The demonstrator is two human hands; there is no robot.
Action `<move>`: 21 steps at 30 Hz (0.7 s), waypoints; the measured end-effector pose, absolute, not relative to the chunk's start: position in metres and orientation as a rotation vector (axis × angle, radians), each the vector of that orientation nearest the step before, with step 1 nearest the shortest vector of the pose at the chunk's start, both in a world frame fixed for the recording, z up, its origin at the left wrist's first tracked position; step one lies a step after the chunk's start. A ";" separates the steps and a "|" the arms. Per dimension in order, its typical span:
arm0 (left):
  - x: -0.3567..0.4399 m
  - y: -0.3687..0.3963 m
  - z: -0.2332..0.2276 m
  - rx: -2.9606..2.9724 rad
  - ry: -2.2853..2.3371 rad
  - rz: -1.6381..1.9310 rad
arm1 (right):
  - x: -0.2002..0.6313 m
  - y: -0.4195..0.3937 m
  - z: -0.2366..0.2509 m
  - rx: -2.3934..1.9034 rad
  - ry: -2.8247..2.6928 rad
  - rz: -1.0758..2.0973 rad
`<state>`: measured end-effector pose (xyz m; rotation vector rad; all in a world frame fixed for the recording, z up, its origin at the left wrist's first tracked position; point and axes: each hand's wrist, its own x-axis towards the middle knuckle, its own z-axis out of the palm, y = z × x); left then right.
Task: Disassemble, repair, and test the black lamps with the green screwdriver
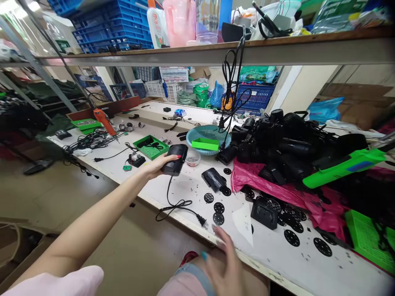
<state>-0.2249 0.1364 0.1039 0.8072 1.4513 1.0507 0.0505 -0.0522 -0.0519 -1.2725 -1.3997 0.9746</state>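
Note:
My left hand (161,165) is closed around a black plastic housing (175,159), held above the bench near the green tray (150,147). A black power cord (175,205) hangs from the housing. Its plug (201,220) lies close to the front edge of the bench. Just beyond that edge, my right hand (226,263) is blurred by motion, with fingers apart and nothing visible in them. Another black housing (214,179) rests on the white bench top, beside several round black perforated discs (219,208). A small clear bowl of tiny parts (193,158) stands behind the held housing.
A blue basket (200,133) holds a green tray (205,144). Black devices (286,144) are heaped on a pink plastic sheet (247,176) at right. An orange electric screwdriver (105,122) hangs at left. Bundled cords (230,74) dangle from the overhead shelf (191,55).

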 end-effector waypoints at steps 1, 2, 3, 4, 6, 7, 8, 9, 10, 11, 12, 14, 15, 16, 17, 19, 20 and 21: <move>-0.211 0.134 0.110 0.827 1.417 1.051 | 0.028 -0.042 -0.043 -1.245 -1.547 0.952; -0.196 0.133 0.116 0.842 1.382 1.043 | 0.007 -0.030 -0.036 -1.231 -1.682 0.944; -0.182 0.132 0.121 0.852 1.349 1.039 | -0.011 -0.017 -0.030 -1.211 -1.769 0.912; -0.170 0.131 0.126 0.862 1.322 1.036 | -0.024 -0.004 -0.025 -1.176 -1.832 0.880; -0.151 0.131 0.138 0.857 1.258 1.046 | -0.030 0.018 -0.015 -1.140 -1.872 0.851; -0.145 0.131 0.145 0.840 1.215 1.057 | -0.024 0.025 -0.010 -1.137 -1.866 0.838; -0.140 0.131 0.154 0.817 1.165 1.071 | -0.013 0.030 -0.003 -1.146 -1.851 0.821; -0.136 0.130 0.162 0.793 1.112 1.083 | 0.001 0.031 0.006 -1.150 -1.827 0.806; -0.133 0.130 0.171 0.772 1.056 1.095 | 0.017 0.029 0.016 -1.143 -1.794 0.804; -0.128 0.129 0.180 0.757 1.001 1.109 | 0.033 0.025 0.027 -1.123 -1.755 0.820; -0.123 0.128 0.187 0.749 0.945 1.123 | 0.047 0.019 0.038 -1.075 -1.696 0.877; -0.108 0.125 0.199 0.733 0.823 1.152 | 0.067 0.004 0.057 -0.972 -1.545 1.063; -0.098 0.124 0.202 0.722 0.765 1.157 | 0.073 -0.004 0.064 -0.910 -1.459 1.176; -0.088 0.122 0.204 0.710 0.714 1.154 | 0.078 -0.012 0.068 -0.858 -1.381 1.276; -0.076 0.120 0.204 0.700 0.675 1.140 | 0.083 -0.020 0.069 -0.822 -1.313 1.358; -0.054 0.115 0.197 0.688 0.625 1.083 | 0.098 -0.037 0.063 -0.842 -1.213 1.469; -0.043 0.112 0.189 0.690 0.611 1.044 | 0.109 -0.047 0.055 -0.914 -1.182 1.493; -0.033 0.108 0.178 0.695 0.604 0.999 | 0.121 -0.058 0.046 -1.019 -1.157 1.504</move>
